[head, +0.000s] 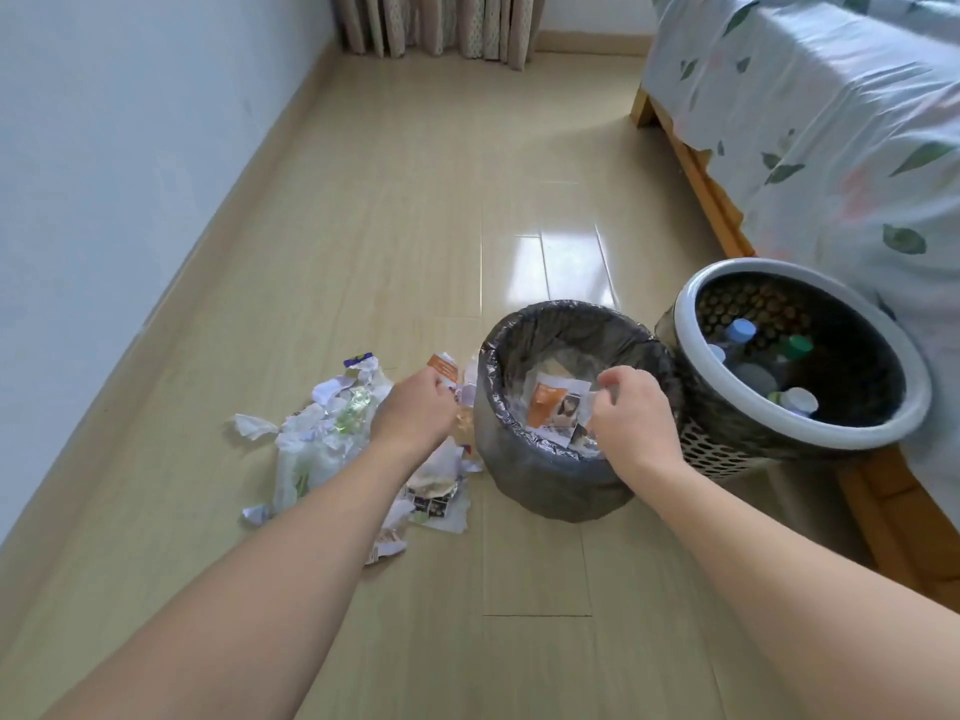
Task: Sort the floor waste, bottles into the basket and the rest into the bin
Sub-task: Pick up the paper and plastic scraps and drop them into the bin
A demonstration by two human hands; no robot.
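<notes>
A bin [524, 475] lined with a black bag stands on the floor, with torn paper inside, an orange printed scrap [553, 407] on top. To its right leans a mesh basket [810, 433] with a grey rim, holding several bottles [740, 332]. My right hand [631, 413] hovers over the bin's right rim with fingers curled; whether it still pinches the scrap is unclear. My left hand [415, 410] reaches over the litter pile [332, 423] left of the bin and grips an orange-and-white paper piece [444, 368].
A bed [831, 148] with a leaf-print sheet and wooden frame runs along the right, close behind the basket. A white wall [104, 174] borders the left. Curtains [436, 23] hang at the far end. Wooden floor [441, 200] stretches beyond the bin.
</notes>
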